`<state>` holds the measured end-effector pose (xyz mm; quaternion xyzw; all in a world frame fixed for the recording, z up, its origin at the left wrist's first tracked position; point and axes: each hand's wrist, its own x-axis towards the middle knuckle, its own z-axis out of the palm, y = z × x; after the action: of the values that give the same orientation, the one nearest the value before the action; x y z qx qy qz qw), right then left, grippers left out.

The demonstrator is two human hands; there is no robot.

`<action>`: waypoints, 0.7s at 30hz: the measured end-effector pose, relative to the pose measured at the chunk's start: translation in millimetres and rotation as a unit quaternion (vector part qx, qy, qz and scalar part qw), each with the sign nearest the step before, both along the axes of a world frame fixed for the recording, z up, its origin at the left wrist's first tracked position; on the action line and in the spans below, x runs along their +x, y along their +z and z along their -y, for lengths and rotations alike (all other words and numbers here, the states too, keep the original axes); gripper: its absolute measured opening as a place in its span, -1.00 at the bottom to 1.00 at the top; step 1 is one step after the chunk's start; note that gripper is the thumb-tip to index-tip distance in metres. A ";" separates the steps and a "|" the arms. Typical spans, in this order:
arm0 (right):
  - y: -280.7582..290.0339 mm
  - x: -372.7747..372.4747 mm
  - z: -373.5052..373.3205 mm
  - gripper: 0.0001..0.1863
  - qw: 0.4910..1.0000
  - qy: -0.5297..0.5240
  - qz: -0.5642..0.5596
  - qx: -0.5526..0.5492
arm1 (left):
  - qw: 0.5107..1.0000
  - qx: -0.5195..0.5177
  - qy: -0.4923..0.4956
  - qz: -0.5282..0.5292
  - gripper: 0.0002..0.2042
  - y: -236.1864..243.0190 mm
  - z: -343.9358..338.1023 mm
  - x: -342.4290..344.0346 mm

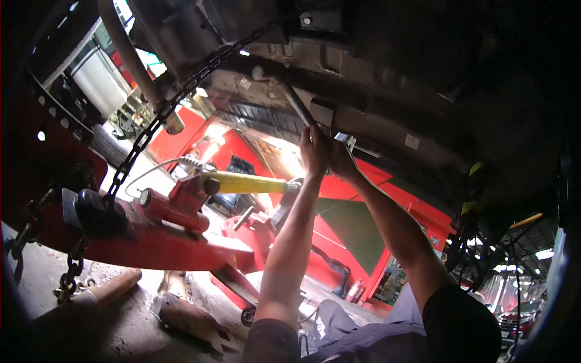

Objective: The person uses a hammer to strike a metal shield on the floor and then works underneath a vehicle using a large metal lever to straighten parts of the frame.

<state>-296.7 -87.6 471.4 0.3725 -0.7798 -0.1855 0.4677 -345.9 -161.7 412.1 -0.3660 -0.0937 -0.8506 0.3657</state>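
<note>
The bar [295, 101] slanted up beneath the dark metal underside [375, 103], its rounded upper end near that metal; whether the two touched could not be told. The left hand [313, 150] was wrapped round the bar's lower end, fingers closed on it, perhaps because a grip so far from the head gave the most reach and leverage. The right hand [341, 158] was raised just beside it, the two pressed close, probably so that both arms could share the weight overhead; its fingers were partly hidden, so I cannot tell how far they were closed or whether they too held the bar. Both forearms rose steeply, as the height of the underside seemed to require.

To the left, a chain [193, 81] ran taut and slanting from the underside down to a red beam [163, 248], its straightness suggesting that it tied the two together under load. Above the beam lay a yellow cylinder [251, 183], set sideways, probably to push or brace; a pale hose [143, 174] curved near it, perhaps as its supply line.

On the floor, a rusty tube [112, 287] lay on its side, seemingly just set aside below the beam. A green panel [354, 233] stood behind the forearms.
</note>
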 end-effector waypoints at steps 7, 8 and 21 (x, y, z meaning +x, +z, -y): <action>-48.4 42.1 55.8 -0.71 0.997 0.049 -0.005 0.067 | 0.981 0.167 -0.066 -0.069 -0.63 -26.8 5.4 8.8; -38.7 31.7 51.2 -0.73 0.994 0.032 -0.052 0.094 | 0.978 0.189 -0.049 -0.077 -0.60 -23.0 10.2 13.2; -37.1 8.7 46.8 -0.56 0.998 0.051 -0.020 0.040 | 0.993 0.099 0.071 -0.011 -0.65 -18.4 22.4 -14.7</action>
<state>-288.0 -134.4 434.3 0.4268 -0.7423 -0.1995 0.4766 -360.6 -184.1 393.7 -0.3296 -0.0311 -0.8237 0.4603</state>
